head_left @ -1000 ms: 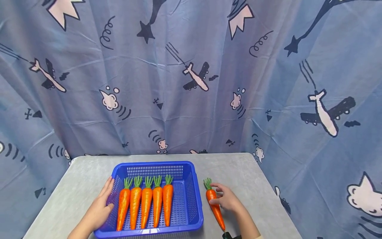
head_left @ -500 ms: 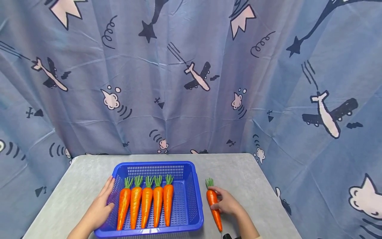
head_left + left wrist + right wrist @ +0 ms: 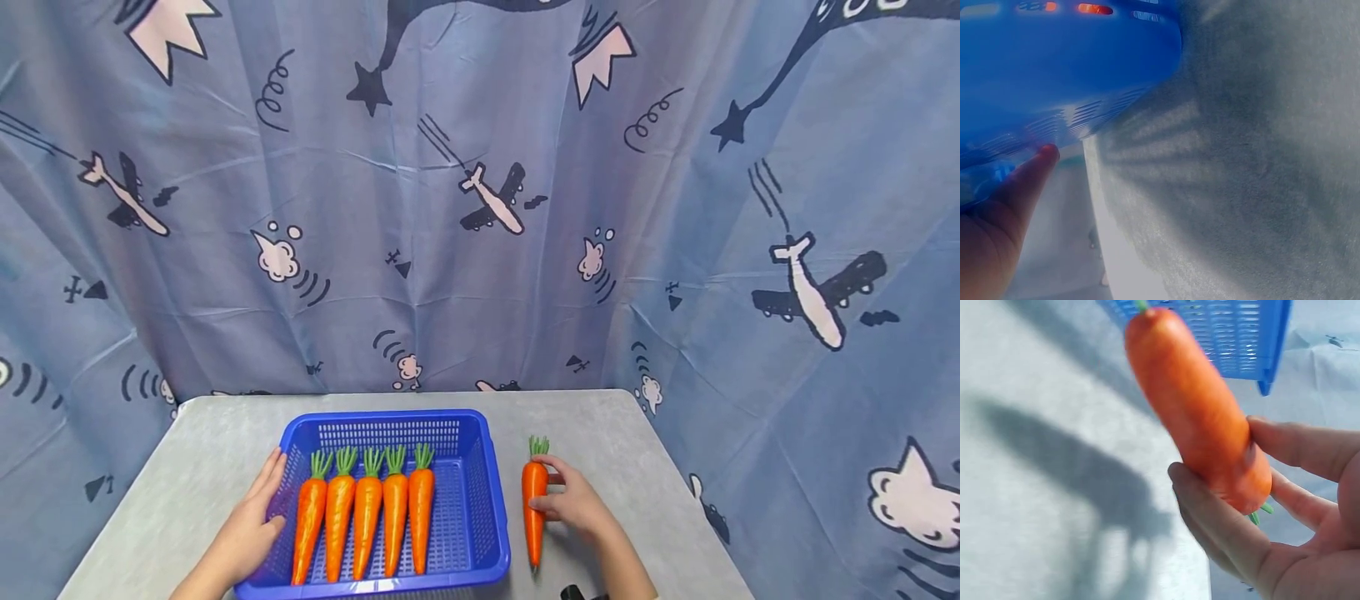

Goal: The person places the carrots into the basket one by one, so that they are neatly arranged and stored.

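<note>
My right hand (image 3: 573,502) pinches an orange carrot (image 3: 533,508) with a green top, to the right of the blue basket (image 3: 498,517). In the right wrist view the carrot (image 3: 1194,406) is raised over the table, its shadow lying apart from it, with thumb and fingers on either side near the leafy end. Against the basket's left side rests my left hand (image 3: 243,533), fingers straight along the rim. From the left wrist a straight digit (image 3: 1029,181) touches the basket's slotted wall (image 3: 1054,69). Several carrots (image 3: 367,515) lie side by side in the basket, tops away from me.
A grey-white table (image 3: 592,417) bears the basket. Behind and beside it hangs a blue patterned curtain (image 3: 480,317). A small black object (image 3: 572,592) shows at the bottom edge, by the right forearm. Inside the basket, bare floor (image 3: 453,508) lies right of the carrots.
My right hand has taken hold of the carrot; it has swung from slanting to nearly upright in the head view and moved slightly away from me. The left hand stays at the basket.
</note>
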`<state>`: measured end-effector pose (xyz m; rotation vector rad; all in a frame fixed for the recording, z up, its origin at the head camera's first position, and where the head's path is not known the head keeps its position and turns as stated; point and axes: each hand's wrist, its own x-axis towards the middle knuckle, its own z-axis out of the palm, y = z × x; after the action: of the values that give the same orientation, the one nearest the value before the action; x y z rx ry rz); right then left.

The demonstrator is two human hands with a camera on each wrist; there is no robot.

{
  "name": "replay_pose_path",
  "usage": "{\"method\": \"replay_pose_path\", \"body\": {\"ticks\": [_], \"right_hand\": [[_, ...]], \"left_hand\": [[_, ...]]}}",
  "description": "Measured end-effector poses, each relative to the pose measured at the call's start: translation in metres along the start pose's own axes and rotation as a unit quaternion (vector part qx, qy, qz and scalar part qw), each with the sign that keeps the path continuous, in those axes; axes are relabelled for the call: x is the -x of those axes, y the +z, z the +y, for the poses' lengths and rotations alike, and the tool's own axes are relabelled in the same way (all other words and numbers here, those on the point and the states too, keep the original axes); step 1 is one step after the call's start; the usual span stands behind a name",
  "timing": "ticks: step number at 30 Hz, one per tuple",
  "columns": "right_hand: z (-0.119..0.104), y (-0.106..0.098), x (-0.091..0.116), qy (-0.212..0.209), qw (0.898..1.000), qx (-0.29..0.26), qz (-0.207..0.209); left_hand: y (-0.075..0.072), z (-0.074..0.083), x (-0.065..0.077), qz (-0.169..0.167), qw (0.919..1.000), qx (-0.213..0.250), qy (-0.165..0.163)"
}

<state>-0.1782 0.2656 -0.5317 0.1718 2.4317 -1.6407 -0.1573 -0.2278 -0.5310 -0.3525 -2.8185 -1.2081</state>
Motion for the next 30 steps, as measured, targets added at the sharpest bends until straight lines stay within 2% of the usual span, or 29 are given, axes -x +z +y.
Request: {"method": "replay_pose_path", "body": {"ticks": [9,16,22,30], "right_hand": [[-0.04,-0.007,0.006,-0.028,0.999,-0.015,0.033],[-0.067,-0.007,0.004,-0.065,0.996,-0.046,0.035],[-0.082,0.005,0.003,-0.083,0.995,-0.058,0.02],[-0.102,0.03,0.0,-0.109,0.993,-0.044,-0.007]], "left_hand": [[-0.001,0.002,0.001,-0.005,1.0,0.005,-0.004],[-0.001,0.002,0.0,-0.002,1.0,0.005,0.001],[-0.003,0.002,-0.002,0.001,1.0,0.002,0.007],[-0.002,0.001,0.0,0.002,1.0,0.005,0.008]]}}
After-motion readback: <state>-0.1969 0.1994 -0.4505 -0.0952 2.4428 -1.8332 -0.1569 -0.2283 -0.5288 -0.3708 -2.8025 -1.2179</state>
